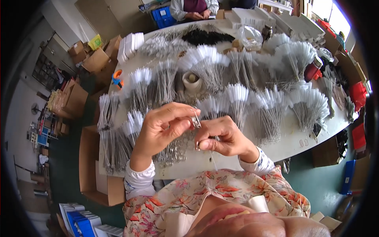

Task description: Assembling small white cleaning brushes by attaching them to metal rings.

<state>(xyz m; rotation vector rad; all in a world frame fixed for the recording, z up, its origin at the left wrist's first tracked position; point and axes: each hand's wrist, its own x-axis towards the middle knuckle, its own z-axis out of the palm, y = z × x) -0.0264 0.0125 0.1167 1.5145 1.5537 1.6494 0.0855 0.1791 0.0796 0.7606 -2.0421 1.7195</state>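
Note:
My left hand [165, 127] is raised over the near side of the table, thumb and fingers pinched on a small bent wire piece [196, 121]. Close beside it, my right hand [226, 137] has its fingers curled in and its thumb pressed on a thin wire stem [213, 161], which sticks out toward me. What sits at the tip of that pinch is too small to name. Below my hands lies a heap of small shiny wire loops [173, 152]. Bundles of thin wire-stemmed brushes with white heads [237, 96] stand in rows beyond.
The white table [292, 152] carries more bundles, a black bristly pile [207, 37], a tape roll [191, 81] and orange-handled scissors [117, 79]. A co-worker's hands [199, 15] show at the far edge. An open carton [100, 173] stands at my left.

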